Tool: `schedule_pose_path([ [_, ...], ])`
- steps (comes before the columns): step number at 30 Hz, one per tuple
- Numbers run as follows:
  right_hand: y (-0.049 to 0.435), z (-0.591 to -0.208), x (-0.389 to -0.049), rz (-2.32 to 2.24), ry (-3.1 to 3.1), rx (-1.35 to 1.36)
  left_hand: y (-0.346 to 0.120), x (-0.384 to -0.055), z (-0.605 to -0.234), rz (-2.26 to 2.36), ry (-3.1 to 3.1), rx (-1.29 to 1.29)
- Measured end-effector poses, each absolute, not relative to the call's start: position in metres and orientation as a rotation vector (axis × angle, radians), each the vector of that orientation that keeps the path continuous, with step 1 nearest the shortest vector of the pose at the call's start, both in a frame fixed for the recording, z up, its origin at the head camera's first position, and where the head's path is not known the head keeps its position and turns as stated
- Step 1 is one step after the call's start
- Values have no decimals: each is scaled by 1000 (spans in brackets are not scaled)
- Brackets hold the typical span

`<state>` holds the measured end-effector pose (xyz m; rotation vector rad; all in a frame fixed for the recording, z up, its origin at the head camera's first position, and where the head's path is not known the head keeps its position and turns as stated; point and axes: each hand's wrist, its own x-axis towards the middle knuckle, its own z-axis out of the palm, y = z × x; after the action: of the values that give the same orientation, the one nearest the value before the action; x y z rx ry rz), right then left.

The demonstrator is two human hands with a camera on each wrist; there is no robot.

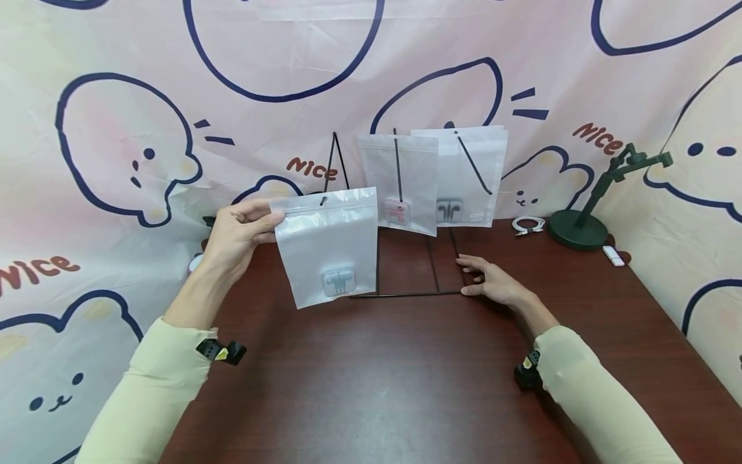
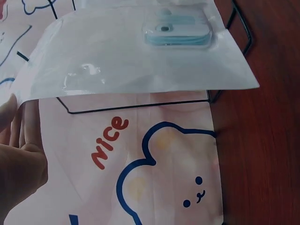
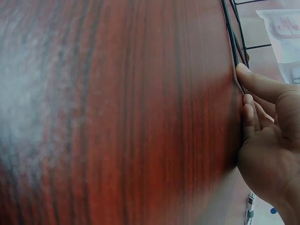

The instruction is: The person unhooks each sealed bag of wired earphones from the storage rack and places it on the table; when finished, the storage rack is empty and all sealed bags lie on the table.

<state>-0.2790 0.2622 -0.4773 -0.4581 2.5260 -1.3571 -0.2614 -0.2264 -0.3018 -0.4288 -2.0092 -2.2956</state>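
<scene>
My left hand (image 1: 243, 229) pinches a white zip bag (image 1: 313, 245) by its upper left corner, thumb in front. A small clear case with pale blue earphones (image 2: 178, 33) shows through this bag's lower part. The bag's top edge meets a hook of a black wire rack (image 1: 406, 294). My right hand (image 1: 495, 281) holds the right front corner of the rack's base, low on the table; in the right wrist view thumb and fingers (image 3: 262, 86) close on the wire. Two more white bags hang from the rack, a middle bag (image 1: 400, 167) with red earphones and a right bag (image 1: 484, 161) with dark ones.
On the brown table (image 1: 371, 386), a coiled white cable (image 1: 528, 225) lies behind my right hand. Beside it stands a dark green stand (image 1: 580, 229) with a jointed arm, and a small white stick (image 1: 612, 256) lies near. A printed cloth (image 1: 243, 122) hangs behind.
</scene>
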Motion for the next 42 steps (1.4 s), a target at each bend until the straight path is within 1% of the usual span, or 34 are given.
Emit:
schedule_pose_path([
  [3, 262, -477, -279, -1354, 2532, -455, -226, -256, -302, -2318, -1981, -483],
  [10, 265, -480, -278, -1371, 2532, -450, -226, -245, -296, -2316, -1955, -518],
  [18, 264, -479, -276, -1380, 2528, -448, -242, -226, -293, -2343, -1888, -552],
  [22, 264, -478, -277, -1362, 2535, -448, -256, -222, -301, -2395, -1844, -543],
  [26, 264, -478, -277, -1350, 2545, -447, -269, -221, -321, -2422, -1887, -508],
  [33, 263, -476, -279, -1351, 2539, -445, -286, -234, -352, -2489, -1931, -389],
  [42, 264, -477, -278, -1347, 2547, -448, -294, -274, -368, -2465, -1992, -197],
])
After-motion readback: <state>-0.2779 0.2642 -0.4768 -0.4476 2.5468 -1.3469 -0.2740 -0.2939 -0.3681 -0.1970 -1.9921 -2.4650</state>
